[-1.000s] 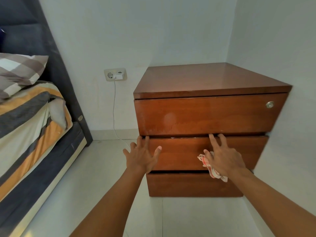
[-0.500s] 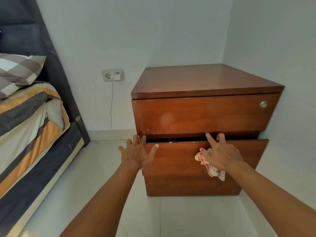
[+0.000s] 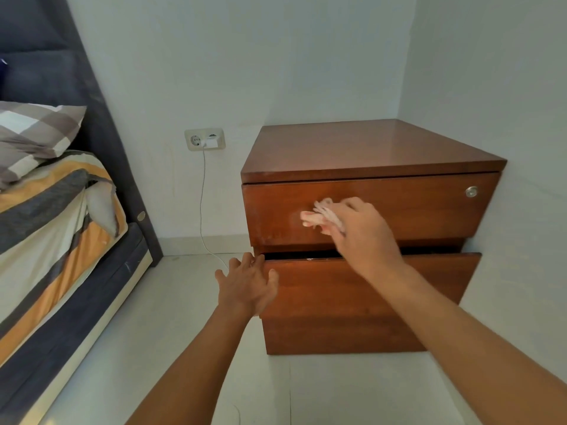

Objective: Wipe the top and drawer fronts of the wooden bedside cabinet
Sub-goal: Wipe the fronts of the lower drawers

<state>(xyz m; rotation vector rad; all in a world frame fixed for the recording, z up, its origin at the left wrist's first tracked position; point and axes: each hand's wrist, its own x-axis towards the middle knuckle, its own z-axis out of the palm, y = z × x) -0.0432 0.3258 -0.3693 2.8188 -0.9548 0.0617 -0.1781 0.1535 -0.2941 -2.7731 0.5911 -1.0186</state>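
Nearest us, bare floor (image 3: 138,332) lies open between the bed (image 3: 61,240) and the cabinet (image 3: 352,148). Our left hand (image 3: 247,285), fingers spread, touches the top left corner of the middle drawer (image 3: 322,296), which juts out past the others. Beyond, our right hand (image 3: 365,237) grips a bunched cloth (image 3: 322,214) against the front of the top drawer (image 3: 429,207), left of centre. The cabinet's right edge sits close beside the wall (image 3: 491,87)
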